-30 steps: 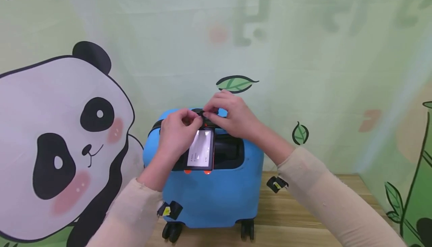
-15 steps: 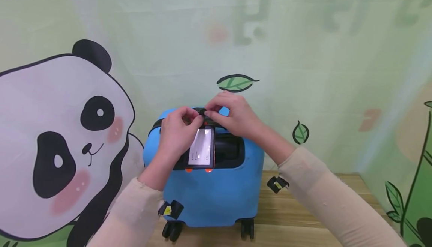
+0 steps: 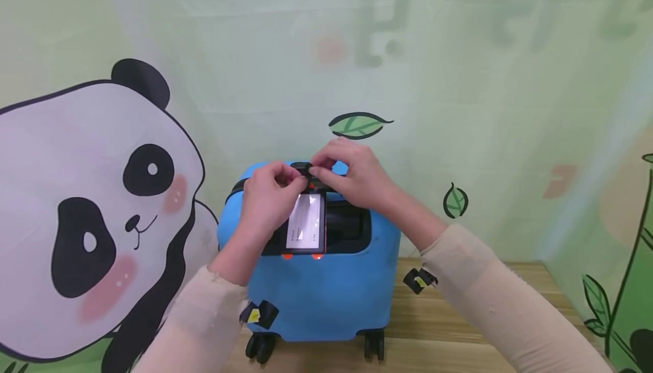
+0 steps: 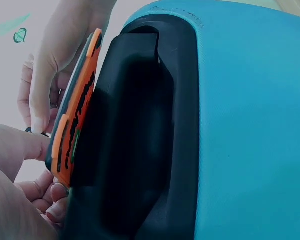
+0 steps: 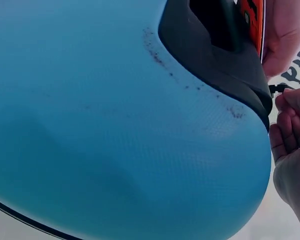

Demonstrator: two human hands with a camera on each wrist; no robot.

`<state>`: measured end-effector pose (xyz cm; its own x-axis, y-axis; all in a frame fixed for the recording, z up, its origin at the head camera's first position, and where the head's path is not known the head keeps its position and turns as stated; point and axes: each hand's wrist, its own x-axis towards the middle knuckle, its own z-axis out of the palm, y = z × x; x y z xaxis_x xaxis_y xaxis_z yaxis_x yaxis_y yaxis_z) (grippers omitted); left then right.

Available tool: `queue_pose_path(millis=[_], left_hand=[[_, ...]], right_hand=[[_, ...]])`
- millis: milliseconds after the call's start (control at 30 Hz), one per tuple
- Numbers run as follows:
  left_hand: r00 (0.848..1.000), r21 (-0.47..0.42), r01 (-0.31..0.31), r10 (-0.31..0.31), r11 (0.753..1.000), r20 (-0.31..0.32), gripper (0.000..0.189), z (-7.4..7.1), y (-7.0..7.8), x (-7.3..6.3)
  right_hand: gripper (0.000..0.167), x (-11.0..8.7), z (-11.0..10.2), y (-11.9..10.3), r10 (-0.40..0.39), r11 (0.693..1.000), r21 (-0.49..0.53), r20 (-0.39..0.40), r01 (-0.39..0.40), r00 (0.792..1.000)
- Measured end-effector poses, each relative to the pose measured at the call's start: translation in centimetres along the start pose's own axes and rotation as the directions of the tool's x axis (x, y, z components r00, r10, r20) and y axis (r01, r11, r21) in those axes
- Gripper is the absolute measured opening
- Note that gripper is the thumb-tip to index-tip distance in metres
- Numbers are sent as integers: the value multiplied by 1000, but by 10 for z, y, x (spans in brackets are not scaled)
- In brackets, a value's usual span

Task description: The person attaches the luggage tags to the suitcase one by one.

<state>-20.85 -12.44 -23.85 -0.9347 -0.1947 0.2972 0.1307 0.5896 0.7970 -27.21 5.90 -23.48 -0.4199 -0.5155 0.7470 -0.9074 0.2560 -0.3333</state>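
Observation:
A blue suitcase [image 3: 321, 299] stands upright in the head view, a black recessed handle [image 3: 349, 228] on its near face. Over that recess hangs a luggage tag [image 3: 306, 220] with a white card in front; its orange back [image 4: 80, 110] shows in the left wrist view. At the top of the tag my left hand [image 3: 267, 194] pinches its thin black strap between thumb and fingers. Just to the right, my right hand [image 3: 357, 172] pinches the strap's end, a short black piece [image 5: 277, 89] of which shows in the right wrist view. The exact fastening is hidden by the fingertips.
Black wheels [image 3: 374, 346] carry the suitcase on a wood-grain surface [image 3: 449, 316]. Close behind it hangs a pale green backdrop [image 3: 459, 78] printed with a panda [image 3: 102, 152] and leaves.
Both hands stay at the strap above the tag, with only small finger movements. The tag has shifted very slightly up and to the right in the view.

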Motion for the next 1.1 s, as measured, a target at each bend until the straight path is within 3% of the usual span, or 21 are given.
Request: queue_pose_path(millis=[267,667,1100], left_hand=[[997,57,-71,72,996,-6,17,0,-2,-7],[998,80,-50,47,996,43,20,-1,-4,-8],[998,86,-53,51,995,29,20,-1,-4,-6]], right_hand=[[8,-3,1,2,108,989,104,16,-109,994],[6,-7,3,1,145,977,151,56,-151,988],[10,-5,3,-1,201,961,182,63,-209,978]])
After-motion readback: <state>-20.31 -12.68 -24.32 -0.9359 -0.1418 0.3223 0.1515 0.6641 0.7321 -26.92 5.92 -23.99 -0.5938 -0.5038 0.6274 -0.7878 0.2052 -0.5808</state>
